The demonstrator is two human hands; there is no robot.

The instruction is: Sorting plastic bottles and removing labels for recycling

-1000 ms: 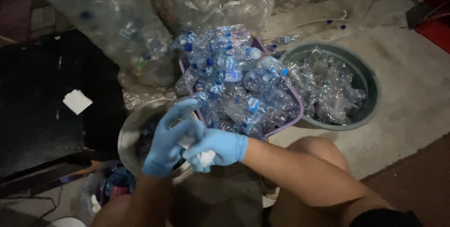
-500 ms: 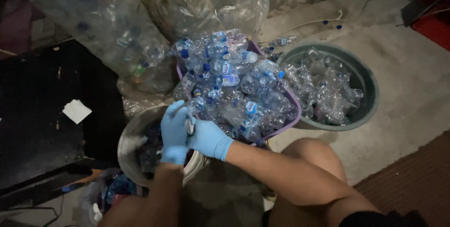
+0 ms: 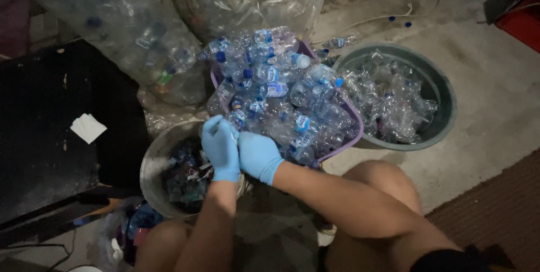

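a pale concrete floor (image 3: 495, 92) carries everything. on it sits a purple basket (image 3: 350, 116) heaped with clear bottles, and just right of it a round grey tub (image 3: 444, 89) of crushed bottles. a metal bowl (image 3: 151, 162) rests near the basket's left corner, and big clear sacks (image 3: 129, 30) of bottles slump behind. a white cable (image 3: 371, 20) and loose blue caps (image 3: 398, 20) lie at the back. a brown mat (image 3: 500, 210) covers the lower right, and a black slab (image 3: 39, 131) with a white paper scrap (image 3: 88, 127) lies left
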